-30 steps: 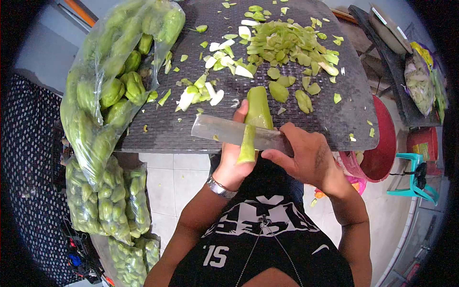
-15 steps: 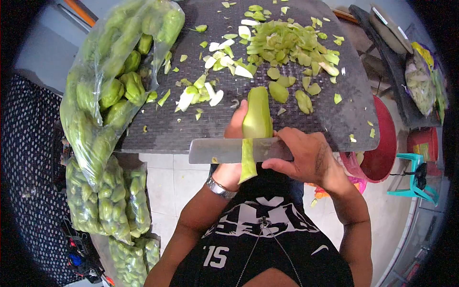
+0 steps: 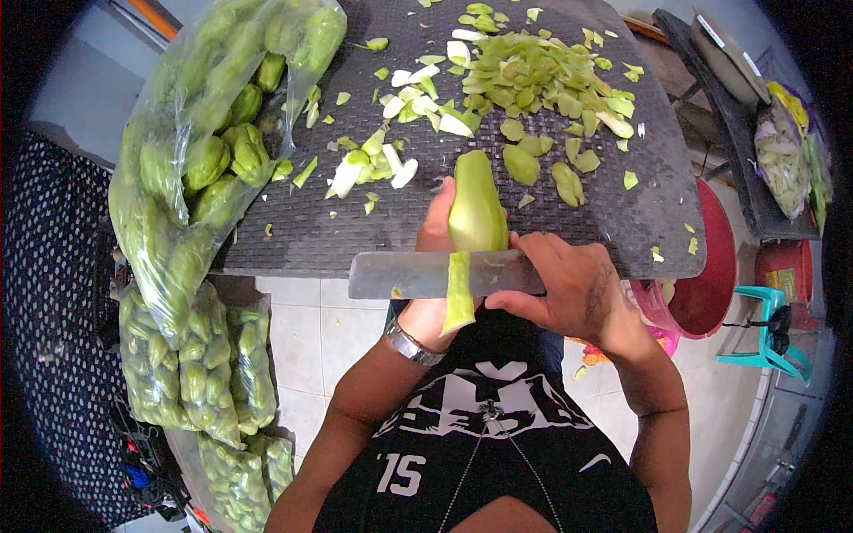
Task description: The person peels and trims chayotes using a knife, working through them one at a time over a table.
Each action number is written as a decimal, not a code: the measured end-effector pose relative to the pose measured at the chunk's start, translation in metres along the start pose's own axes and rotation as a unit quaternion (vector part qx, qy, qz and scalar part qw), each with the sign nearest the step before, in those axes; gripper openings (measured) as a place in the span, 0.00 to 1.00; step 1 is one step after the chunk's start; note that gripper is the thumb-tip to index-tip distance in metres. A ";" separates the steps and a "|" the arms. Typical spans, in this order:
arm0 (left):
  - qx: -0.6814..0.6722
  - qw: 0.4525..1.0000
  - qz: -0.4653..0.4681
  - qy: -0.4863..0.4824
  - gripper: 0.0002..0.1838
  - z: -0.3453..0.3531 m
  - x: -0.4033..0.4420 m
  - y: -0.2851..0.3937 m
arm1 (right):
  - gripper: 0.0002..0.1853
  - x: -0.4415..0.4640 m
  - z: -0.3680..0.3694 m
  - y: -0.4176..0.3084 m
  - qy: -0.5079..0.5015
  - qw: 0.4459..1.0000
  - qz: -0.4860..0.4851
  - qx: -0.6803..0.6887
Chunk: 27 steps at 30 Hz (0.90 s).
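My left hand [image 3: 435, 222] is wrapped round a partly peeled chayote [image 3: 477, 200], its narrower end pointing away from me. The closed fingers of my right hand [image 3: 576, 286] grip a wide-bladed knife [image 3: 400, 275], which lies crosswise at the chayote's near end. A strip of green peel [image 3: 458, 302] rests across the blade and hangs over its near edge. The knife's handle is hidden in my right hand. Beyond the chayote, loose peel pieces [image 3: 520, 164] lie on the dark woven-patterned table [image 3: 329, 235].
A heap of peelings [image 3: 533, 75] and pale offcuts [image 3: 413, 102] spread over the table. At left, a clear plastic bag [image 3: 169, 169] holds whole chayotes; more filled bags [image 3: 204, 382] stand below. Right of the table are a red tub [image 3: 711, 266] and a turquoise stool [image 3: 769, 338].
The chayote's far end has shifted slightly away from me, and the knife has moved a little the same way. Both hands keep their grips; the whole view has shifted slightly.
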<state>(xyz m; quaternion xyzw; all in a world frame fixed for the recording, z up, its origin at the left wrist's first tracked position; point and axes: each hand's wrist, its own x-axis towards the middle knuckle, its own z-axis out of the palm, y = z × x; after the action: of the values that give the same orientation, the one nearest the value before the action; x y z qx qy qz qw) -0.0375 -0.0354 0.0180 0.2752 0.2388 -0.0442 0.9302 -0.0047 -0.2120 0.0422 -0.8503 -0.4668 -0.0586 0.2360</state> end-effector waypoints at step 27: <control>0.019 0.997 -0.033 -0.060 0.25 -0.024 -0.016 -0.002 | 0.27 0.021 -0.009 0.037 -0.036 0.986 0.102 0.130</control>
<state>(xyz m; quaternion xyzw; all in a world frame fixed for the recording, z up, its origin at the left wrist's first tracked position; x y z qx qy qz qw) -0.0624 -0.0252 0.0063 0.2814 0.1906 -0.0960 0.9356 0.0386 -0.2174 0.0439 -0.8573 -0.3891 0.0577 0.3320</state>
